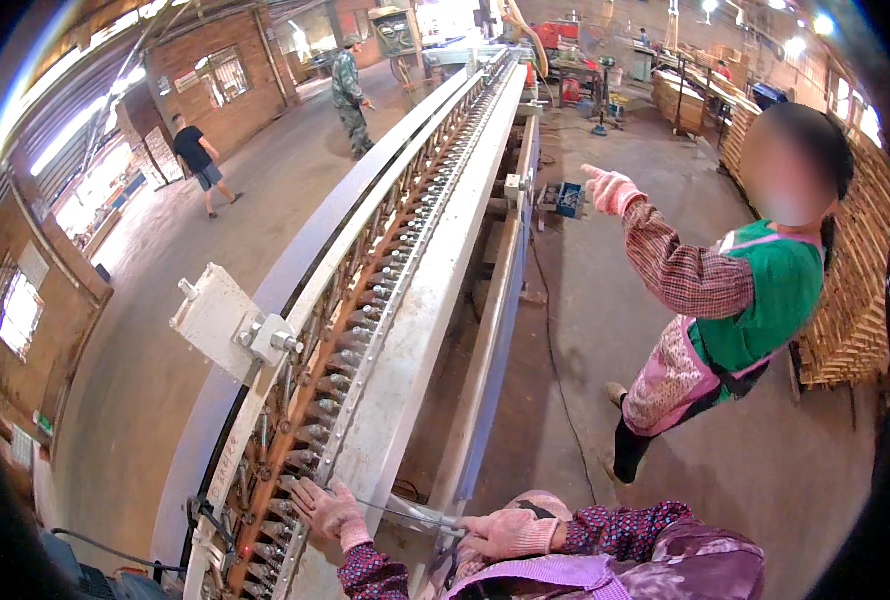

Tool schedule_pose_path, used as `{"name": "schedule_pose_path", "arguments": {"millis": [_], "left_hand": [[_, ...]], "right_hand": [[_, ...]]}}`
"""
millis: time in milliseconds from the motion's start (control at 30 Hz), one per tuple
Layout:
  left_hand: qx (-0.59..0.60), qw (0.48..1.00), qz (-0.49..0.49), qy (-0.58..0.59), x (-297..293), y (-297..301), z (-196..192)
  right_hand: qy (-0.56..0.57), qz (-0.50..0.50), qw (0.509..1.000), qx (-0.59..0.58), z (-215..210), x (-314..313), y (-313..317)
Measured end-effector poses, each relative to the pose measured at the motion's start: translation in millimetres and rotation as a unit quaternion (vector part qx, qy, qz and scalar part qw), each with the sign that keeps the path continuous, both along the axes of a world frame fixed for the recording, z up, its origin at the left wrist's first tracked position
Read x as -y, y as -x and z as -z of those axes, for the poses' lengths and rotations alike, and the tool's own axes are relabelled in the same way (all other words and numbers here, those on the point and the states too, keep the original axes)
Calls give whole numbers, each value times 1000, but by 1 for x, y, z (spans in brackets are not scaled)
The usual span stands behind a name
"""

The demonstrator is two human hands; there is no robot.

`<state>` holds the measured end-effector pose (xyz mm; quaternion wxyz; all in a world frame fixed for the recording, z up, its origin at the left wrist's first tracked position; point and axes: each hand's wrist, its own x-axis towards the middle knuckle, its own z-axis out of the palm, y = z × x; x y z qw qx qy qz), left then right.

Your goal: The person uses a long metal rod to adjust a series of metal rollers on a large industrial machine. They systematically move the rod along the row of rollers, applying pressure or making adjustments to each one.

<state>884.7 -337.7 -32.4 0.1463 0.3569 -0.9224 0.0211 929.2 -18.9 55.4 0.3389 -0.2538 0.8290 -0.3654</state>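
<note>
My left hand (329, 510), in a pink knit glove, lies with its fingers stretched out over the near end of a long machine. Its fingertips are beside a row of metal nozzle-like fittings (317, 434) set along a rusty rail (283, 440). My right hand (517, 532), also gloved in pink, is in front of my body with its fingers curled. A thin grey cable or rod (405, 515) runs from near my left wrist towards it. Whatever the right fingers hold is partly hidden by the glove.
The machine's white beam (420, 345) stretches far ahead. A grey-white bracket (220, 320) sticks up on its left. At right a co-worker in a green top (765, 300) points left, near stacked wood strips (845, 310). Two people walk at left. A cable (555, 355) lies on the floor.
</note>
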Motion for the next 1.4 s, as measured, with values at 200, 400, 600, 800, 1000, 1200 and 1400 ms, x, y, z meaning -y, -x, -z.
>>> {"name": "schedule_pose_path", "arguments": {"millis": [200, 400, 600, 800, 1000, 1200, 1400], "left_hand": [[25, 999, -22, -33, -2, -1, 3], [-26, 999, -26, -33, -3, 3, 5], [80, 987, -78, -114, -27, 6, -41], [-42, 987, 21, -151, 13, -11, 20], [19, 998, 14, -61, -18, -9, -24], [33, 999, 14, -16, -6, -13, -14], [38, 999, -5, -16, -6, -15, -8]], "right_hand": [[1, -9, 1000, 0, -11, -2, 2], [22, -13, 1000, -12, -4, -3, 4], [9, -17, 998, -66, 29, 2, 0], [39, -41, 985, -161, 41, -2, -4], [31, -35, 993, -106, 50, -1, -6], [11, -5, 998, -70, 24, -2, -10], [8, -12, 999, -48, 21, -3, -9]]}}
